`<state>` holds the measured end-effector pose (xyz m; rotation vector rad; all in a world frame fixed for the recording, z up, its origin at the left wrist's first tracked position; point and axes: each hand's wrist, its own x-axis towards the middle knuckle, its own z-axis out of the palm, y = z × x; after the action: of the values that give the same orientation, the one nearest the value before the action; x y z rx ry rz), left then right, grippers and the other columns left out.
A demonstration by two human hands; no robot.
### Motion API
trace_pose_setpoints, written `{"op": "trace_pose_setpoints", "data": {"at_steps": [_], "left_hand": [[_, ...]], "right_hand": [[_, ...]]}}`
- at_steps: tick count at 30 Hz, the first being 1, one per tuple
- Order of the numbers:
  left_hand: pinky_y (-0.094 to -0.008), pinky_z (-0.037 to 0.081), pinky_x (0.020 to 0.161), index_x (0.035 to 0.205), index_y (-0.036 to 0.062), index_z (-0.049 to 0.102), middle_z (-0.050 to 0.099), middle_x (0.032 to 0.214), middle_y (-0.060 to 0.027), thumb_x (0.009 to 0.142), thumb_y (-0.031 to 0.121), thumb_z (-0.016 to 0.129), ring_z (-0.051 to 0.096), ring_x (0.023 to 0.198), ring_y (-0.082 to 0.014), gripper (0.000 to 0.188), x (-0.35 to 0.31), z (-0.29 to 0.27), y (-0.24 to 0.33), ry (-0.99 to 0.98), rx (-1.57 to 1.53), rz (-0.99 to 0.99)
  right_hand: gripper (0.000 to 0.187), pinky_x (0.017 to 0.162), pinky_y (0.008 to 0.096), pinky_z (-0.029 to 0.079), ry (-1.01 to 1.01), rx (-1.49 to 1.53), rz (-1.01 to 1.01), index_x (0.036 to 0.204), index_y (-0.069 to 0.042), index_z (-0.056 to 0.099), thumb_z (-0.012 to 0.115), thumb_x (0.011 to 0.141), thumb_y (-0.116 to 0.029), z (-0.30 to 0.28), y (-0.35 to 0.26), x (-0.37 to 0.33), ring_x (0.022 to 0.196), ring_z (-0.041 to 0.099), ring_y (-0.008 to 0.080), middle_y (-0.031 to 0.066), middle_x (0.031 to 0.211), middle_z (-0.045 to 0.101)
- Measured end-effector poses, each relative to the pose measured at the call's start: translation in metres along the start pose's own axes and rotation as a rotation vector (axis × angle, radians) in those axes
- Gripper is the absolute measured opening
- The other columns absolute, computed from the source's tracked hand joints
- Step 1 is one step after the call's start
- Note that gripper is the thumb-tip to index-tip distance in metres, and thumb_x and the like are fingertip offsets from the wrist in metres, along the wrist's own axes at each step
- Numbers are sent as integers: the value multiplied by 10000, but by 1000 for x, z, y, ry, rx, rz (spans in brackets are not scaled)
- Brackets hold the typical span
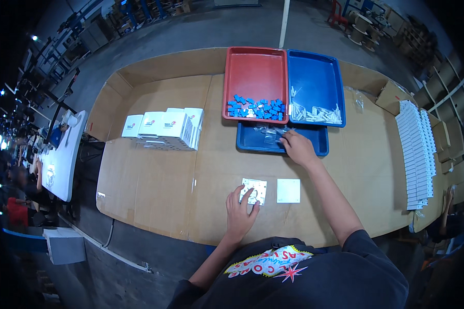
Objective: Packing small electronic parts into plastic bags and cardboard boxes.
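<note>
My left hand (pixel 239 212) rests its spread fingers and thumb on a white square plate (pixel 261 188) that has small parts on its face. Close by on the right lies a plain white square plate (pixel 288 191), flat and untouched. My right hand (pixel 299 148) reaches over the near blue tray (pixel 314 147), its fingers bent together at small clear plastic bags (pixel 267 135). Whatever those fingertips pinch is too small to make out. Behind are a red tray (pixel 256 74) with blue plastic pieces (pixel 258 109) and a second blue tray (pixel 314 77) with white plugs (pixel 317 114).
Stacked white boxes (pixel 165 129) stand on the left of the cardboard-covered table (pixel 154 180). Long rows of white pieces (pixel 415 154) line its right side. A cardboard rim (pixel 175 64) borders the far edge. Another white table (pixel 67 154) stands farther left, with people near it.
</note>
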<state>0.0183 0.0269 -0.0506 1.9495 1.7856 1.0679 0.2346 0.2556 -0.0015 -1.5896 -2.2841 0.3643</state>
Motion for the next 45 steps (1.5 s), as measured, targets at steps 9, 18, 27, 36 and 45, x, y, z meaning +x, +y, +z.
{"op": "trace_pose_setpoints", "data": {"at_steps": [9, 18, 27, 36, 45], "left_hand": [[-551, 337, 1146, 1432, 62, 561, 468, 1487, -203, 906, 245, 741, 407, 1428, -430, 585, -4, 2, 0, 22, 29, 15], [-431, 432, 1099, 1420, 20, 553, 542, 1405, -191, 948, 141, 695, 541, 1319, -353, 508, 3, -1, 22, 64, -406, -125], [-273, 523, 813, 1281, -12, 628, 703, 1100, -86, 1097, 201, 542, 659, 918, -112, 295, 44, 22, 28, -159, -1270, -681], [-206, 441, 613, 1059, -24, 715, 675, 841, 9, 1067, 203, 636, 533, 674, -30, 241, 37, 8, 18, -51, -840, -531], [-271, 467, 702, 980, 1, 699, 648, 816, -20, 931, 194, 789, 566, 736, -127, 219, 44, -11, 28, 264, -495, -285]], "right_hand": [[168, 783, 331, 559, 432, 629, 275, 1101, 2, 716, 651, 997, -113, -40, 91, -31, 834, 697, 201, 122, 972, 757], [140, 778, 303, 604, 136, 1458, 534, 1103, 1, 685, 665, 1003, -94, -19, 7, -132, 904, 733, 190, 128, 1049, 752], [168, 771, 315, 631, -182, 1757, 631, 1135, 1, 684, 690, 999, -96, 4, -55, -148, 903, 723, 168, 97, 1030, 733], [96, 792, 281, 578, -329, 1371, 475, 1033, -7, 722, 717, 982, -89, 17, -44, -142, 848, 685, 115, 54, 955, 733], [139, 692, 268, 522, -302, 1089, 383, 876, -10, 687, 746, 965, -99, 10, -55, -143, 781, 632, 78, 25, 837, 689]]}}
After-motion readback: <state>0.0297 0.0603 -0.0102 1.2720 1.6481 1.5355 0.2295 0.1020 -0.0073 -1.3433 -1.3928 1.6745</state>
